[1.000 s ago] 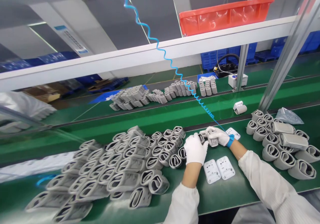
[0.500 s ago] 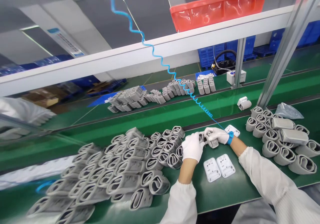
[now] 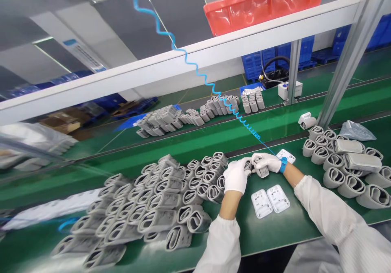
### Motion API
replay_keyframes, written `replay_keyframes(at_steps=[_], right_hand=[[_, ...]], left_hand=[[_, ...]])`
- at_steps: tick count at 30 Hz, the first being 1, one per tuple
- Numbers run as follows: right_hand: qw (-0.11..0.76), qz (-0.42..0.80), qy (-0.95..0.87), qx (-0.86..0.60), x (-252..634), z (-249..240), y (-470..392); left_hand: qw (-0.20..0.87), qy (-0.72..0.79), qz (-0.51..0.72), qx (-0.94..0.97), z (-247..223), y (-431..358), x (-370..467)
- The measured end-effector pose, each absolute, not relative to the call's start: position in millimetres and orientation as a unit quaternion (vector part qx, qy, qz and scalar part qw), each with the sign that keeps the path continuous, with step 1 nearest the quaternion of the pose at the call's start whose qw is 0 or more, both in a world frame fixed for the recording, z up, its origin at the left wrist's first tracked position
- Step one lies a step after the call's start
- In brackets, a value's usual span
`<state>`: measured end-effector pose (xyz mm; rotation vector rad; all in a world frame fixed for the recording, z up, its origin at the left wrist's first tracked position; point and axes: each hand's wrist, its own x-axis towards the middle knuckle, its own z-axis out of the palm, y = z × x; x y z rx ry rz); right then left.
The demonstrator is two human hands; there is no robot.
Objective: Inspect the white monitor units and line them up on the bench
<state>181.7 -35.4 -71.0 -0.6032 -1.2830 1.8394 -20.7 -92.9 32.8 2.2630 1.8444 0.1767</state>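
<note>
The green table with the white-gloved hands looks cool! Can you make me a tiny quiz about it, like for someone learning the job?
1. Which wrist wears the blue band? A) left B) right C) both
2. True or false: two white plastic pieces lie side by side on the table.
3. Fill in the color: the many rolled cuffs are ____.

Key: 1. B, it is at the right hand. 2. True. 3. Gray.

Clock centre: left hand [image 3: 236, 178] and right hand [image 3: 270, 162]. On the workbench [image 3: 269, 238], two casings [image 3: 261, 204] lie at 5 o'clock, the larger roll group [image 3: 168, 201] at 8 to 9 o'clock, the smaller roll group [image 3: 362, 162] at 3 o'clock. A bag [image 3: 356, 131] lies at the latter's 1 o'clock.
</note>
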Motion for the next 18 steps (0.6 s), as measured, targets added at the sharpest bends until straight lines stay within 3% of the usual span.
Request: replay_keyframes(at_steps=[7,18], right_hand=[[0.399,0.738,-0.494,-0.227,182,-67,-36],[0.429,0.771,-0.409,-0.235,177,-74,-29]], left_hand=[[0.109,0.614,0.093,0.776,29,-93,-21],[0.021,0.71,0.099,0.697,12,-84,-3]])
